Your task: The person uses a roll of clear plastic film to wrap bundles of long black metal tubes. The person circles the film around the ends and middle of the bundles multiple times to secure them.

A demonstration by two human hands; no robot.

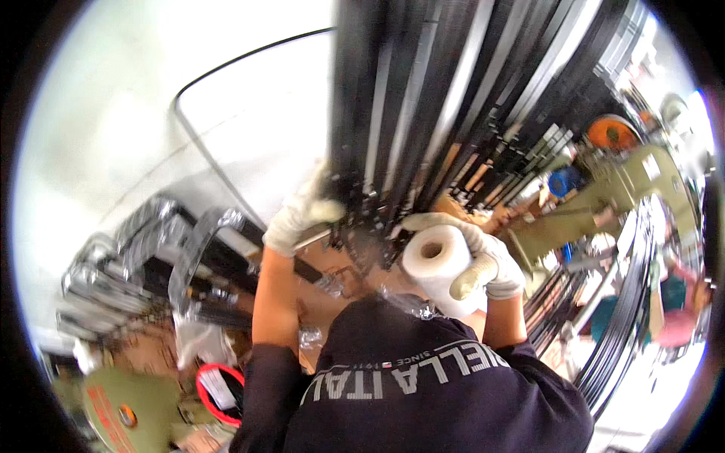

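My right hand (489, 260), in a pale work glove, is closed round a roll of clear stretch film (436, 257). Its fingers reach over the far side, and the thumb presses the near side. The roll's core hole faces up. My left hand (300, 217), gloved too, grips the lower left edge of a tall black metal bar (353, 113); its fingertips are blurred and partly hidden. Several more long black bars stand beside that one, close together. Some loose film (404, 302) shows just in front of my dark shirt.
At the left, bent black tubes (204, 257) with film-wrapped ends stand in a row. A thin dark frame (215, 166) leans by the white wall. Green machinery (604, 196) and long black strips (627, 302) are at the right. A red-rimmed container (220, 394) stands at lower left.
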